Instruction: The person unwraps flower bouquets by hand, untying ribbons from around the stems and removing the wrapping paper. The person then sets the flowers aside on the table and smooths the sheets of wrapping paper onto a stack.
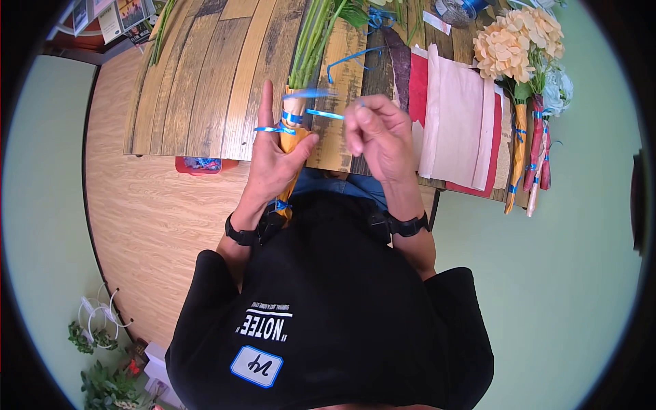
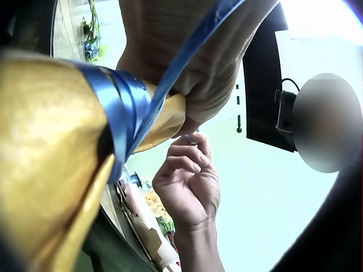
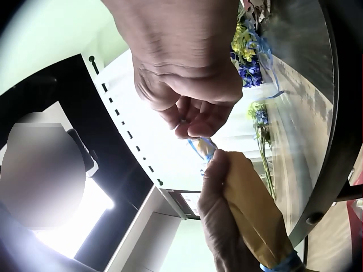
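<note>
Green stems run into a yellow-orange paper wrap at the table's front edge. Around that wrap my left hand keeps its grip, thumb across the front and index finger pointing away along the stems. Blue ribbon circles the wrap near its top, and one length stretches rightward to my right hand, whose thumb and fingertips pinch it. In the left wrist view, several turns of blue ribbon bind the paper lower down. The right wrist view shows the left thumb lying along the paper.
Pink and red wrapping sheets lie right of the hands. Beyond them are wrapped flowers with peach blooms, and a blue ribbon spool stands at the back. Loose stems lie far left; a red container sits below the table edge.
</note>
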`<state>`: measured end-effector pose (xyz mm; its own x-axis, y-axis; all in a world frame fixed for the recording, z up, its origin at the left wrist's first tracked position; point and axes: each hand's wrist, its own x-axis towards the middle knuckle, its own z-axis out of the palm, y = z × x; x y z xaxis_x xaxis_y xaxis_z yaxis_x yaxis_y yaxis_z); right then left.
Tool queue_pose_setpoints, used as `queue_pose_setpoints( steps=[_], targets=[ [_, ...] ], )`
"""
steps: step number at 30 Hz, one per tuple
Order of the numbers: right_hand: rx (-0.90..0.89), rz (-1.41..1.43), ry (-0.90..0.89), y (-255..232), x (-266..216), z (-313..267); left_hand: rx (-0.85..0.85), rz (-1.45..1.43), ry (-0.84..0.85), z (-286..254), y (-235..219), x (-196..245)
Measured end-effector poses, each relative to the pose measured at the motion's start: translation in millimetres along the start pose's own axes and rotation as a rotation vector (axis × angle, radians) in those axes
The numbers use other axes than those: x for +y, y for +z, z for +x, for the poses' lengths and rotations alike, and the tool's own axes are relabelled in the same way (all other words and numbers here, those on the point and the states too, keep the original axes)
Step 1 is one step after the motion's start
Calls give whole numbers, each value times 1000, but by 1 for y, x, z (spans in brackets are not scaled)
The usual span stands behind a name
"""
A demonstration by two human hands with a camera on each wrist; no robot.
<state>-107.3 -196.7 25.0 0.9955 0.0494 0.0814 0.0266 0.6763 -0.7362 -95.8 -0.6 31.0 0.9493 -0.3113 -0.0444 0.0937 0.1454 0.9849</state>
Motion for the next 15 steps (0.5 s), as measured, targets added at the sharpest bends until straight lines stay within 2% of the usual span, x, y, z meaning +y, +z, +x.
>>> queue_pose_setpoints(
  steps=[5, 7, 8, 9, 11, 12, 14, 15],
  targets=[
    [12, 17, -41, 0, -22, 1, 9, 26, 26, 1, -1, 0],
    [375, -332, -100, 10, -25, 7, 3, -12, 20, 2, 0, 2],
    [459, -422, -161, 16, -26, 9, 6, -1, 16, 1, -1, 3],
    [457, -422, -163, 17, -23, 10, 9, 11, 13, 2, -2, 4],
    [570, -602, -336, 17, -14, 8, 13, 47, 19, 2, -4, -1],
    [570, -601, -334, 20, -9, 3, 11, 82, 18, 2, -5, -3],
    [315, -841, -332, 27, -1, -6, 12, 80, 39, 4, -2, -3],
    [322, -843, -330, 30, 3, -8, 13, 75, 57, 4, 0, -3]
  ],
)
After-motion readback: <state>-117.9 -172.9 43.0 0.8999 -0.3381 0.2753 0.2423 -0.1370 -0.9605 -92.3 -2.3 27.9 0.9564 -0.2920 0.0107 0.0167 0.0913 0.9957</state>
